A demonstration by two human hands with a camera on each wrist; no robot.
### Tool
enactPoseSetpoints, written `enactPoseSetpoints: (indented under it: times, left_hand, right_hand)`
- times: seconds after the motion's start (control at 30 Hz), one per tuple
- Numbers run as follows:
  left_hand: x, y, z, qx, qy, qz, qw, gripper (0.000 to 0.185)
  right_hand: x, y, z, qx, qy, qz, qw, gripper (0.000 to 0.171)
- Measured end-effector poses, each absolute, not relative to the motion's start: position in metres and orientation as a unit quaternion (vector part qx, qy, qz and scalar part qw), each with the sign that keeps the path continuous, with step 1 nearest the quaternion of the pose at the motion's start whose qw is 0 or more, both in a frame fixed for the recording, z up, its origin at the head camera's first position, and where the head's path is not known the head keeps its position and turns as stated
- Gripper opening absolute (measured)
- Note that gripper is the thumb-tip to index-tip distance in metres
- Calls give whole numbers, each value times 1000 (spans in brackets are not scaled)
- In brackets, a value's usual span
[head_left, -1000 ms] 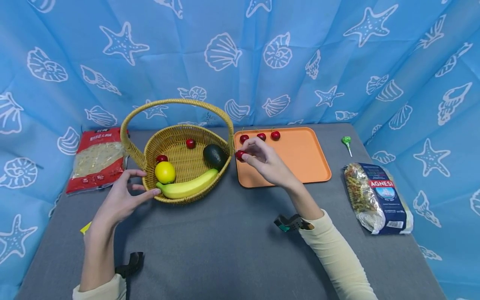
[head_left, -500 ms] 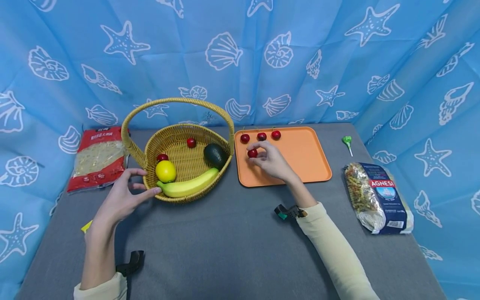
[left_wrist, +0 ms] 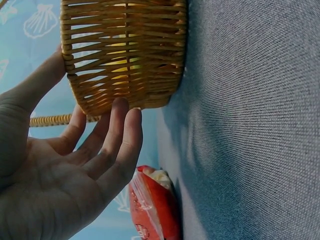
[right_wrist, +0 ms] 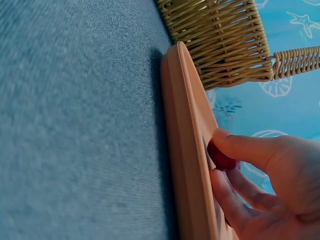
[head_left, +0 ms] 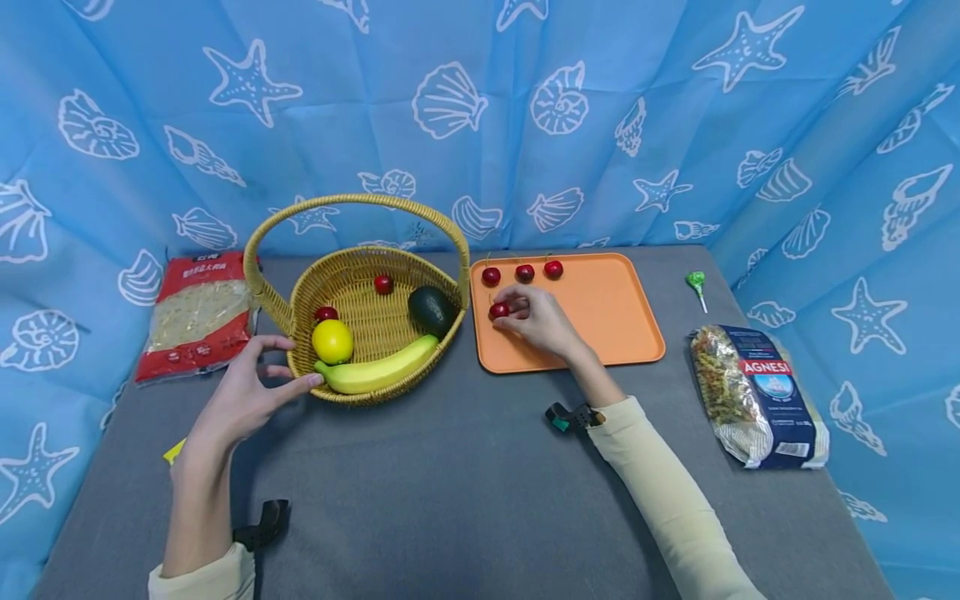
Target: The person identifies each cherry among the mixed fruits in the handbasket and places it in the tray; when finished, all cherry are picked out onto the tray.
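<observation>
My right hand [head_left: 525,315] pinches a red cherry [head_left: 498,310] low over the left part of the orange tray [head_left: 615,333]; the right wrist view shows the cherry [right_wrist: 220,156] between thumb and fingers just inside the tray's rim [right_wrist: 185,150]. Three more cherries [head_left: 523,272] lie in a row at the tray's back edge. My left hand [head_left: 251,387] rests with straight fingers against the front left wall of the wicker basket [head_left: 352,287], also seen as the basket [left_wrist: 125,55] in the left wrist view. The basket holds a banana [head_left: 375,371], a lemon [head_left: 332,341], an avocado [head_left: 431,310] and two cherries.
A red packet [head_left: 197,312] lies left of the basket. A pasta bag [head_left: 757,396] and a green lollipop [head_left: 696,283] lie right of the tray. The blue shell-patterned curtain closes in the back and sides. Grey table cloth spreads in front.
My right hand carried the cherry from the basket's rim over the tray and lowered it toward the tray floor. The left hand stayed at the basket.
</observation>
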State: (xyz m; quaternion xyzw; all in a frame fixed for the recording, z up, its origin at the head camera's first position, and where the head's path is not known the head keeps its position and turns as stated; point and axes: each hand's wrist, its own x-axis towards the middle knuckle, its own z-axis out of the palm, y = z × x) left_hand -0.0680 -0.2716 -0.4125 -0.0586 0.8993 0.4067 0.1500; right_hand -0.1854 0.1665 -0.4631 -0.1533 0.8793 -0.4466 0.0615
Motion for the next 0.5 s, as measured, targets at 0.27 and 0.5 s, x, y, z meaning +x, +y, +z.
enactPoseSetpoints:
  times: [0.27, 0.5]
  left_hand:
    - [-68, -271, -412, -60, 900, 405, 146, 86]
    - [-68, -271, -412, -58, 899, 408, 149, 86]
  right_hand:
    - [-184, 167, -461, -154, 884, -436, 64, 35]
    - [-183, 169, -457, -144, 879, -448, 77, 41]
